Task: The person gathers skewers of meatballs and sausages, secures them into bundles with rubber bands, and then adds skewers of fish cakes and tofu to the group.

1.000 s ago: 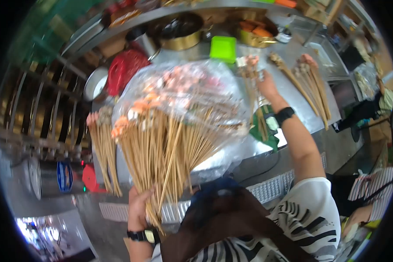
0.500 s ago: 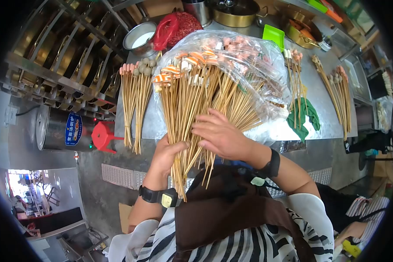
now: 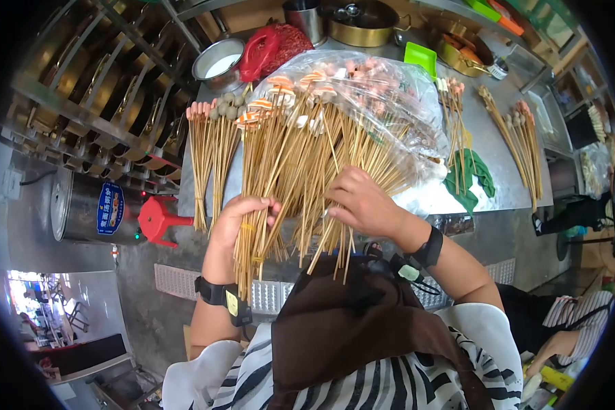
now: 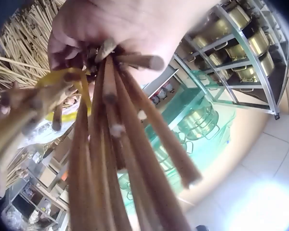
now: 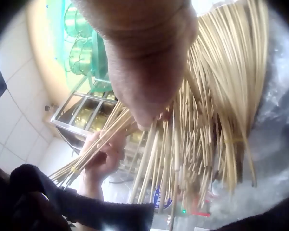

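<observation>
While thin tan wooden skewers (image 3: 301, 171) are partly covered by a clear plastic bag (image 3: 410, 106) on the metal table (image 3: 504, 186), some are gripped in the left hand (image 3: 232, 224), fingers curled, in the head view; others are pinched by the right hand (image 3: 365, 203). Left wrist view: a yellow band (image 4: 88, 98) is seen beside the gripped skewers. Right wrist view: skewers are touched by curled fingertips.

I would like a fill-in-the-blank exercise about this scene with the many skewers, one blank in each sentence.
The left hand grips skewers tied with a ____ band.
The large bag over the food is made of clear ____.
The cloth beneath some skewers is ____.
The strap on the right wrist is ____.

Missing words: yellow; plastic; green; black.
</observation>
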A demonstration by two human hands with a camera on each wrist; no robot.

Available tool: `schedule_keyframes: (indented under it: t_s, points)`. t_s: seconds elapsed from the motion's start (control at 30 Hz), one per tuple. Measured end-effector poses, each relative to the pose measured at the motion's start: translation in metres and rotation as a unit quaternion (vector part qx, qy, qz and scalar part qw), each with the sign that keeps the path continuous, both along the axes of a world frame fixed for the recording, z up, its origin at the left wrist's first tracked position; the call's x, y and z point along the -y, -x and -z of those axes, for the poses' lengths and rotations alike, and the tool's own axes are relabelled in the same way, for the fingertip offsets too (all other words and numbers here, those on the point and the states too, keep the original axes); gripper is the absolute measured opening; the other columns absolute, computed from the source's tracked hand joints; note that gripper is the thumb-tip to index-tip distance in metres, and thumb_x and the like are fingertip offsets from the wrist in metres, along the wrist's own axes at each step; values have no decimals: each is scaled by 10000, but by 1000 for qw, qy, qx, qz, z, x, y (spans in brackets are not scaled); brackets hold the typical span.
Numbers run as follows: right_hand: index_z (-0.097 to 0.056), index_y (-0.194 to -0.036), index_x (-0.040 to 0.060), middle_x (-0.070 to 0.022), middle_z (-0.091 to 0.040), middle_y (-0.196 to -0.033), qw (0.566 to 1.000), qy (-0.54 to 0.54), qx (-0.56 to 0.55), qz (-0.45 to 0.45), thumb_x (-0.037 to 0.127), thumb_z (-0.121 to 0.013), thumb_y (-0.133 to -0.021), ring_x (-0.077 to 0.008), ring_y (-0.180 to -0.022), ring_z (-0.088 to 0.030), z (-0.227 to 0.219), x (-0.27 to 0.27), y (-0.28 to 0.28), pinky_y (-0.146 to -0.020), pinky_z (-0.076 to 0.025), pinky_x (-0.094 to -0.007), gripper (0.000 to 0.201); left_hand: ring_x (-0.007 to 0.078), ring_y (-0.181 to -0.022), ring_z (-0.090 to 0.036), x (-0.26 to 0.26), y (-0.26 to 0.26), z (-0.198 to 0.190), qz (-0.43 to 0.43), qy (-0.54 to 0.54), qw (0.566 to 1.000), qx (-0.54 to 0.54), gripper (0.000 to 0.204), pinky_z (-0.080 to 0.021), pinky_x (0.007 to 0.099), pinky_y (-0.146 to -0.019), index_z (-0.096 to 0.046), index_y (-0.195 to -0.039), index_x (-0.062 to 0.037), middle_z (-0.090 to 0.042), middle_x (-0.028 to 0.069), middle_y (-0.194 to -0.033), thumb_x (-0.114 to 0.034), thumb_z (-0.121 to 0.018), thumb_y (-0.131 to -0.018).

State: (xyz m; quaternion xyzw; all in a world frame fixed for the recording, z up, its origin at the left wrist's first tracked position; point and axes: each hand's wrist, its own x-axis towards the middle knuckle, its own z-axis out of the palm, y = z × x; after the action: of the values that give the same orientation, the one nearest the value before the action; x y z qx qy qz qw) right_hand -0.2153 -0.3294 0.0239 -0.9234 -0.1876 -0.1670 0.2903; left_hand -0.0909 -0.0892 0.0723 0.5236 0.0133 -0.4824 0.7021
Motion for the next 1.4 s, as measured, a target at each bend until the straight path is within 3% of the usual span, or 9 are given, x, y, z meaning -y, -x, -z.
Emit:
schedule_keyframes:
  t_s: [0.2, 0.37, 0.47, 0.7, 0.87, 0.97, 1.13, 1.23, 1.4]
  points:
    - [-606, -961, 41, -88, -522, -828, 998, 49, 20, 41, 206, -645, -757, -265, -903, -490, 2, -3, -4, -952, -334, -441, 265, 227, -852, -606, 8, 14, 6, -82, -14, 996, -35, 187, -494, 289, -775, -599, -880, 40, -621, 128, -868, -107, -535, -783]
    - [-624, -895, 46, -83, -525, -791, 994, 60, 14, 93, 145, -654, -704, -252, -852, -495, 2, -3, -1, -942, -336, -445, 217, 181, -792, -609, 15, 32, 2, -103, -16, 994, -33, 430, -505, 270, -682, -523, -1157, 14, -622, 108, -963, -51, -548, -733]
    - [-624, -880, 49, -77, -536, -845, 992, 71, 17, 102, 140, -644, -707, -248, -917, -497, -8, -11, -4, -963, -321, -461, 196, 183, -797, -606, 16, 34, 12, -110, 1, 994, -27, 450, -505, 272, -669, -507, -1174, 9, -617, 113, -956, -50, -550, -730]
    - [-601, -1025, 50, -94, -543, -973, 995, 96, 10, 8, 143, -624, -727, -261, -1096, -459, -9, -16, -18, -1015, -273, -469, 313, 211, -883, -617, 12, 30, 26, -21, 39, 999, -28, 536, -527, 337, -785, -392, -1281, -13, -588, 143, -1040, -34, -537, -766]
    - [-622, -852, 39, -80, -538, -940, 997, 73, 21, 29, 177, -605, -748, -255, -1049, -465, -2, -16, -17, -1008, -279, -484, 173, 218, -927, -614, 16, 35, 47, -33, 85, 994, -62, 493, -524, 325, -803, -399, -1269, 24, -598, 154, -1052, -34, -531, -798]
    - [-629, -912, 40, -81, -526, -1086, 996, 82, -40, 26, 162, -604, -763, -278, -1140, -429, -12, -12, -14, -1030, -268, -469, 195, 214, -908, -616, 17, 33, 58, -20, 121, 986, -116, 438, -526, 314, -789, -454, -1224, 56, -609, 179, -1080, -33, -543, -805]
    - [-623, -898, 39, -75, -547, -980, 996, 79, 20, 35, 162, -593, -788, -257, -1108, -462, -3, 0, -10, -1031, -269, -471, 168, 263, -939, -605, 21, 35, 53, -21, 76, 992, -95, 369, -509, 350, -847, -527, -1127, 88, -605, 182, -1038, -90, -540, -804]
    - [-614, -878, 44, -66, -559, -919, 996, 81, -5, 42, 157, -588, -797, -241, -1073, -490, -4, 11, -5, -1032, -266, -474, 141, 228, -858, -615, 26, 38, 22, -118, 106, 975, -156, 272, -530, 372, -857, -518, -1041, 125, -601, 167, -945, -22, -535, -814]
    - [-594, -811, 54, -62, -549, -828, 994, 83, 30, 57, 172, -601, -788, -222, -961, -516, 1, 22, 1, -1004, -296, -491, 121, 142, -725, -527, 14, 10, 19, -57, 202, 949, -236, 396, -512, 257, -726, -411, -1158, 120, -507, 118, -944, -21, -535, -808]
